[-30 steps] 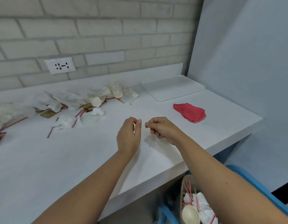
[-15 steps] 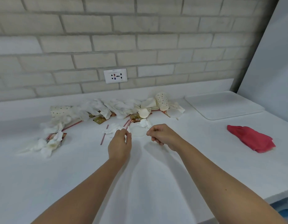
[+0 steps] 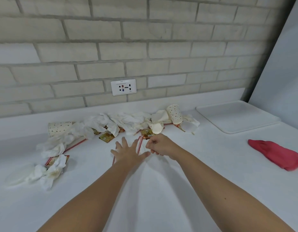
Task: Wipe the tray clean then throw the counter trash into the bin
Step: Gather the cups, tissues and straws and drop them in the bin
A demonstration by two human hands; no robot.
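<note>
Our left hand (image 3: 128,152) spreads open and our right hand (image 3: 159,146) curls, grip unclear, over red-striped paper straws (image 3: 140,140) below the white wall socket (image 3: 123,87). We should rake the crumpled white tissues (image 3: 101,123) together first; the flat white plastic tray (image 3: 236,118) lies right of the socket.

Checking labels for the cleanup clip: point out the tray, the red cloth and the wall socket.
tray (image 3: 236,116): head view, bare middle of its surface.
red cloth (image 3: 275,154): head view, centre of the crumpled fabric.
wall socket (image 3: 123,87): head view, middle of its white faceplate.
</note>
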